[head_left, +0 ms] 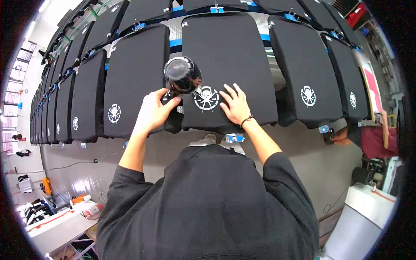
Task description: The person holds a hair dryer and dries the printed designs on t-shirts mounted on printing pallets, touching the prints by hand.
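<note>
My left hand [149,110] grips the handle of a black hair dryer [180,74], which sits over the left side of a black garment panel [227,52]. The dryer's round back end faces up toward me, and its handle is partly hidden by my fingers. Beside the dryer's lower end is a white round spider print [206,99] on the panel. My right hand [234,104] rests with fingers spread on the black fabric, just right of the print, and holds nothing.
More black panels with the same print lie to the left [134,82] and right [305,71], with further rows behind. Blue-taped clamps [234,138] stick out at the panel edges. Another person in a maroon garment [378,141] is at the far right. A cable [82,163] crosses the floor.
</note>
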The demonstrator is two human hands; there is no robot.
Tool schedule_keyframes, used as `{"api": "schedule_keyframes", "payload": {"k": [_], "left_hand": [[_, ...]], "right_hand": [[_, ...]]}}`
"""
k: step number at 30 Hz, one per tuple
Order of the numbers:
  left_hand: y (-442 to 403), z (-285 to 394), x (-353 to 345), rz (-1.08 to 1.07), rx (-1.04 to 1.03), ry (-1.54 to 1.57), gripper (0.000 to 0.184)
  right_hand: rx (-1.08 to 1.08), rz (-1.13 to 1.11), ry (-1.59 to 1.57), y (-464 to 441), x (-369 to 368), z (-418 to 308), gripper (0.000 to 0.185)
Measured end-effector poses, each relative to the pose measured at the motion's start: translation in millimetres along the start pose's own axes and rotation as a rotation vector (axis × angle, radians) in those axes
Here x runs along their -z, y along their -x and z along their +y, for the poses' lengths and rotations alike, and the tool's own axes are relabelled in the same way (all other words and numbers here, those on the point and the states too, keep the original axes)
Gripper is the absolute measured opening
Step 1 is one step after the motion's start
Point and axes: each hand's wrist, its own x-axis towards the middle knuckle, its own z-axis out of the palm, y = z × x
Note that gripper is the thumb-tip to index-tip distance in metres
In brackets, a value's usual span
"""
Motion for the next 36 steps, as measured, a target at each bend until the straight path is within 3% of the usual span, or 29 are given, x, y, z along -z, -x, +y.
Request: {"api": "schedule_keyframes", "payload": {"k": [2, 4, 9, 15, 17, 19, 21, 23, 27, 30, 33, 36], "left_hand": [[9.5, -10.1, 9.7, -0.023, 0.035, 0.031, 0.041], [24.9, -16.0, 16.9, -0.075, 0.124, 0.181, 0.029], [50.2, -30.6, 22.7, -0.068, 0.134, 0.233, 0.027], [44.1, -26.3, 21.1, -0.184, 0.090, 0.297, 0.031], [36.7, -19.3, 17.2, -0.219, 0.019, 0.296, 0.033], [13.9, -12.6, 2.8, -0.034, -0.162, 0.196, 0.036], [-0.4, -9.4, 2.6, -0.033, -0.176, 0.119, 0.037], [-14.0, -0.6, 4.4, -0.108, -0.087, 0.174, 0.036], [-32.8, 11.2, -10.4, -0.029, -0.203, 0.083, 0.027], [-34.2, 37.2, -17.3, -0.087, -0.158, 0.124, 0.020], [-34.6, 66.8, -38.2, -0.119, -0.121, 0.150, 0.019], [-37.5, 109.9, -72.7, -0.267, -0.112, 0.207, 0.030]], "right_hand": [[0.034, -0.103, 0.042, -8.6, -10.0, -7.4, 0.056], [0.050, -0.201, 0.074, -16.5, -17.8, -15.4, 0.058], [0.092, -0.288, 0.157, -22.6, -22.4, -22.9, 0.059], [0.062, -0.244, 0.114, -17.3, -21.8, -17.0, 0.053], [-0.072, -0.144, 0.064, -11.4, -12.1, -16.6, 0.053], [-0.217, -0.081, 0.120, 21.3, 5.6, -6.3, 0.051], [-0.297, -0.122, 0.133, 51.3, 14.1, 2.5, 0.053], [-0.293, -0.147, 0.191, 77.3, 27.3, 5.7, 0.053], [-0.314, -0.148, 0.174, 109.1, 47.5, 9.8, 0.053], [-0.286, -0.125, 0.145, 116.8, 53.1, 20.6, 0.052], [-0.231, 0.062, 0.000, 127.1, 64.6, 50.5, 0.034], [-0.273, 0.319, 0.004, 131.1, 104.4, 92.4, 0.022]]}}
